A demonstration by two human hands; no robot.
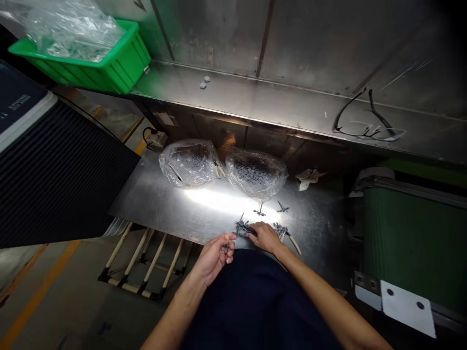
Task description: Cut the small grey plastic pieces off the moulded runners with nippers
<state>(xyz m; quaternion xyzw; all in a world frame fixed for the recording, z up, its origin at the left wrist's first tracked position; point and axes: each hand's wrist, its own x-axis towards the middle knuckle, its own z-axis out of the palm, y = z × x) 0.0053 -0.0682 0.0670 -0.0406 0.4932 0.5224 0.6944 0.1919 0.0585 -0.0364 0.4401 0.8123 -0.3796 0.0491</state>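
My left hand (215,255) is closed, with small grey pieces (224,248) showing between its curled fingers. Its thumb and forefinger reach the edge of a grey branched plastic sprue (241,227) with a thin pointed stem. From the other side my right hand (264,236) is closed on that sprue. Just right of this hand lie more grey sprues (280,228), beside pliers with cream handles (294,244). Two further loose sprues, one upright (260,211) and one on its side (283,208), rest on the metal table (164,204).
Behind my hands stand two clear plastic bags, the left (189,163) and the right (255,172), holding small grey pieces. Cream-handled pliers (219,169) lean at the left bag. A crumpled rag (308,179), glasses (368,129) on the ledge, a green bin (120,63) and a green conveyor (412,243) surround the table.
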